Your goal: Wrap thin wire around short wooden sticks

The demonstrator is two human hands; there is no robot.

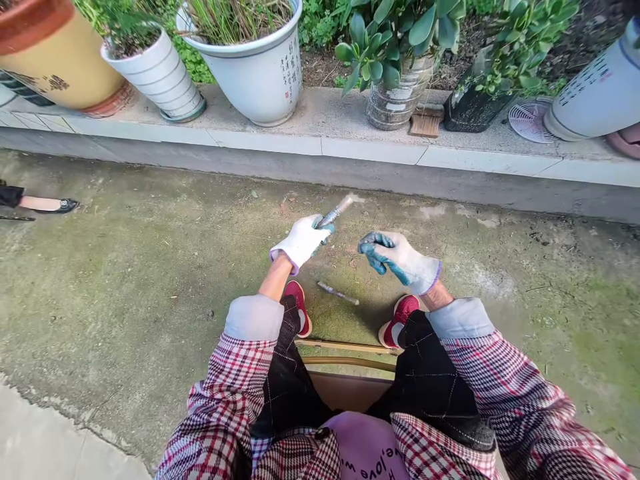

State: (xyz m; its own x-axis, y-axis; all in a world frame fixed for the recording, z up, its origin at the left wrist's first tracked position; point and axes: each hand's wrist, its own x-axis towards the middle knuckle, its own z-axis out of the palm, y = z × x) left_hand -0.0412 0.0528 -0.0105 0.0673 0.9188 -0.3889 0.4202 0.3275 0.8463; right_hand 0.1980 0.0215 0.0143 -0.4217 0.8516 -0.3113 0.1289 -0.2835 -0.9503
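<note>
Head-worn view — forward and down onto the left hand and right hand.

- A big white pot with black writing stands on the low stone ledge.
- A white pot with stripes is next to it.
- A yellow pot sits at the left end.
- A fat-leaf plant grows in a scratched pot.
- A small wood block touches that pot.
- Another person's black shoe is on the mossy ground.

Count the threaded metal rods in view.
2: one threaded metal rod held in the left hand, the other rod lying on the concrete ground ahead of the red sneakers.
</note>
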